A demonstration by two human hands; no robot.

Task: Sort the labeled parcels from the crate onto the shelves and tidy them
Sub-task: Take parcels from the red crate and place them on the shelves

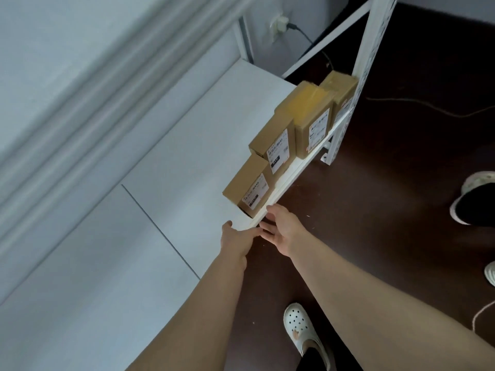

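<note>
Cardboard parcels (310, 124), four of them, stand in a row along the front edge of the white shelf (187, 145), printed labels facing out. They look small, stiff and probably light, with smooth taped faces that could slip. A grip across the two plain side faces seems safest for squaring each up. Just below the nearest parcel (247, 183), the left hand (238, 238) and right hand (285, 230) hover at the shelf lip, fingers loosely extended and holding nothing, above the dark floor (375, 210).

small parcel storeroom: metal shelf rack (361, 84), labelled cartons (312, 116)
</note>
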